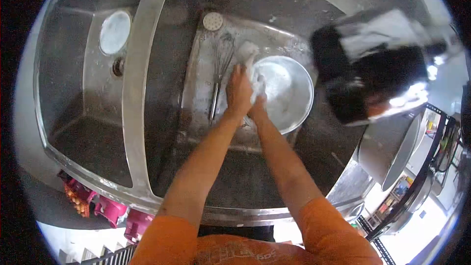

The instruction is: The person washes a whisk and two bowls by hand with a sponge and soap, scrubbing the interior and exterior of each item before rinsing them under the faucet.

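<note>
Both hands meet over the deep sink basin, at the left rim of a round metal bowl [287, 95]. A crumpled, wet-looking white cloth [248, 51] sticks out above my left hand [239, 93], whose fingers are closed around it. Just beside and slightly below, my right hand [258, 108] is closed at the cloth's lower part; its fingers are partly hidden. Left of the hands, a metal wire whisk [216, 91] lies on the basin floor, not touched by either hand.
A round perforated drain cover [213, 21] sits at the basin's far end. A metal divider [135, 78] separates a second basin on the left, which holds a round white disc-like item [115, 33]. A large dark shiny object [378, 68], blurred, stands at the right.
</note>
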A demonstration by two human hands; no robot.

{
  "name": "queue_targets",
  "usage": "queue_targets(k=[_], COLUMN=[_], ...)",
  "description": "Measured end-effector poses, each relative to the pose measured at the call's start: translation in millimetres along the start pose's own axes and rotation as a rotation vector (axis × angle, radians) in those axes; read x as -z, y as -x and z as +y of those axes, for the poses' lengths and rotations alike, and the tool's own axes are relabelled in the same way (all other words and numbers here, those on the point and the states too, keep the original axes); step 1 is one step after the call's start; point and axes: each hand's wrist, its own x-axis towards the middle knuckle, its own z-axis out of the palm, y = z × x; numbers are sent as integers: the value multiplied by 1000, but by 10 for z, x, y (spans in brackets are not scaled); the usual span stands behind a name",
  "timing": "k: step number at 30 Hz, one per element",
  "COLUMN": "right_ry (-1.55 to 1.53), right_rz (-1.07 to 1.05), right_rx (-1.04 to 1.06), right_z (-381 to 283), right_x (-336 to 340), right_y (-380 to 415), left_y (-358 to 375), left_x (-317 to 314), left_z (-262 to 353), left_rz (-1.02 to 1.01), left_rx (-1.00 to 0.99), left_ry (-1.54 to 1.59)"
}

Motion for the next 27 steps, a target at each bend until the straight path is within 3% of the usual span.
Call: queue_targets(k=[4,7,9,12,15,18,19,21,25,27], right_ry=[135,283,260,88,28,166,237,321,129,2], right_rz=[-360,-599,-562,-359,-345,-497,-566,-585,-227,-163], right_rx=[182,188,137,40,53,142,146,96,-89,-127], right_z=[167,290,300,149,74,199,273,424,244,11], right_x=[714,1114,951,327,266,807,998,1170,540,196], right_y=[358,497,513,449,571,717,681,553,589,524], left_y=[-31,16,100,173,18,-231,-229,-178,-99,193], left_x=[-53,-63,-211,-355,-175,30,36,-34,-44,-137], left_z=[-85,-8,-47,-119,-131,-79,-85,-75,18,30], left_rz=[-138,-222,-116,206,-130,-384,-392,-341,-264,38], left_rx=[-14,86,129,-62,95,44,-100,-81,127,178], left_ry=[-86,-170,-101,56,58,-125,-154,-129,-27,133])
